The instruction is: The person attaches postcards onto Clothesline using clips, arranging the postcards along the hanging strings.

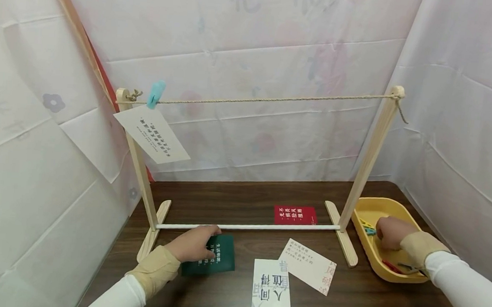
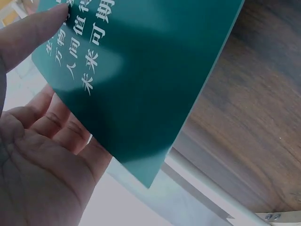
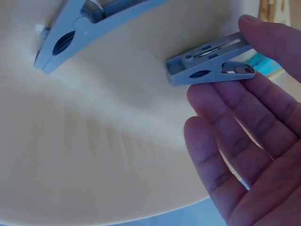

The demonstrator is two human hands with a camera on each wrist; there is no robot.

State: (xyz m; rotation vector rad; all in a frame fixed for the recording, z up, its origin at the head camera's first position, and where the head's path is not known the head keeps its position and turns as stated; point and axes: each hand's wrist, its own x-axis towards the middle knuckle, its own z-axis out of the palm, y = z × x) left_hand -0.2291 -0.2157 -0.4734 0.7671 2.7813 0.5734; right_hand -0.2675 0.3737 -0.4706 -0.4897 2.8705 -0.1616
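Observation:
My left hand (image 1: 194, 244) holds a dark green card (image 1: 224, 256) with white printed characters, its thumb over the printed face and its fingers behind. In the left wrist view the card (image 2: 141, 94) tilts above the brown table. Inside a yellow tray (image 1: 385, 207) on the right is my right hand (image 1: 392, 232). Its thumb and fingers pinch a grey clothespin (image 3: 207, 68), seen in the right wrist view. Another grey clothespin (image 3: 77, 40) lies nearby in the tray. Yellow (image 1: 365, 223) and red (image 1: 391, 266) clothespins are also in there.
A wooden frame (image 1: 367, 162) carries a rope (image 1: 275, 100) across its top and a white rod (image 1: 258, 227) below. A blue clothespin (image 1: 156, 94) hangs a white card (image 1: 155, 135) near the left post. Two white cards (image 1: 308, 267) and a red card (image 1: 295, 215) lie on the table.

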